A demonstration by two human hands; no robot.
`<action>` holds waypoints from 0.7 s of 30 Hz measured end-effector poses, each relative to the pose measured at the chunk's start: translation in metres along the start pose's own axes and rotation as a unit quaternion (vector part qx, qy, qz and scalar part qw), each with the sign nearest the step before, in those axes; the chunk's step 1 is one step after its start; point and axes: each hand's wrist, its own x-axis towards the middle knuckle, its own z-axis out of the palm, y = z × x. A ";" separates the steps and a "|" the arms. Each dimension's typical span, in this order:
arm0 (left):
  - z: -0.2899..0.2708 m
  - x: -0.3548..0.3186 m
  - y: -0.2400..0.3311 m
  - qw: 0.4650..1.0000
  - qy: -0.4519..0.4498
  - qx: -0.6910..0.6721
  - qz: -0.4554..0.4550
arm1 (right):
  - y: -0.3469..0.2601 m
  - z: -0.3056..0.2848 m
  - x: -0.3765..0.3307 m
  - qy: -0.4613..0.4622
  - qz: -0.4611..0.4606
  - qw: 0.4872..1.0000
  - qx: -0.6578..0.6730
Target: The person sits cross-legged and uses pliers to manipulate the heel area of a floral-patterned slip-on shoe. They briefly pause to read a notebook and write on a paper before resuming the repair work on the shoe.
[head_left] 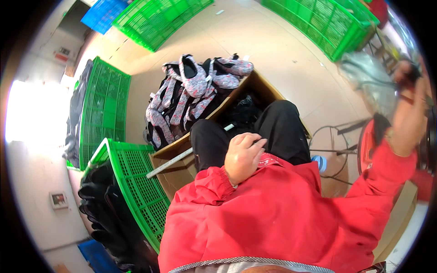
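The left hand (241,160), fingers curled, is at the lap (287,148); the blurred right hand (407,109) is near a clear bag (371,79); I cannot determine either grip.

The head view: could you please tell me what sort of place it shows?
Probably a small footwear workshop or packing area, though I cannot be certain. The signs are the heap of floral shoes, the open cardboard box and several large green plastic crates on the floor.
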 end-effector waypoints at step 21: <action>-0.031 0.005 -0.264 0.839 0.255 -0.250 -0.411 | 0.221 0.165 -0.285 -0.366 0.502 0.763 0.178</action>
